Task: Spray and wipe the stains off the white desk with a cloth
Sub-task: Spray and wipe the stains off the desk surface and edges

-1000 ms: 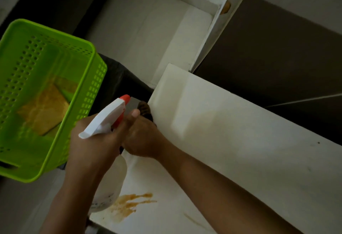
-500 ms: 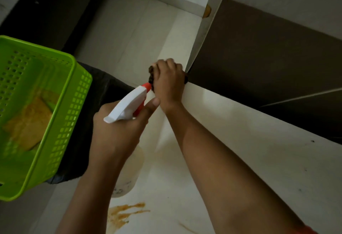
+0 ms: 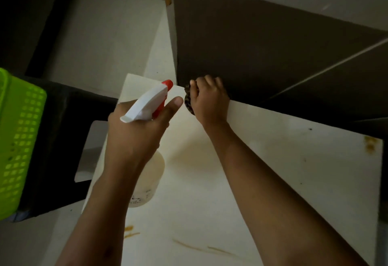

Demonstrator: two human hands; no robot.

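Note:
My left hand (image 3: 136, 135) grips a spray bottle (image 3: 147, 106) with a white trigger head, red nozzle and pale body, held upright above the white desk (image 3: 273, 171). My right hand (image 3: 210, 99) presses a dark patterned cloth (image 3: 188, 100) onto the desk's far edge, against the dark wall panel. Most of the cloth is hidden under the fingers. Orange-brown stains lie near the desk's front (image 3: 131, 231), in thin streaks (image 3: 189, 244) and at the right edge (image 3: 369, 143). A faint yellowish smear (image 3: 195, 156) shows mid-desk.
A lime green perforated basket (image 3: 19, 139) sits at the left on a dark stool or chair (image 3: 63, 129). A dark wall panel (image 3: 273, 55) rises behind the desk. A white door frame (image 3: 171, 24) and pale floor (image 3: 105, 34) lie beyond.
My right hand with the cloth has slid right along the desk's far edge. The view has shifted right, pushing the basket to the left edge and revealing a stain at the desk's right end.

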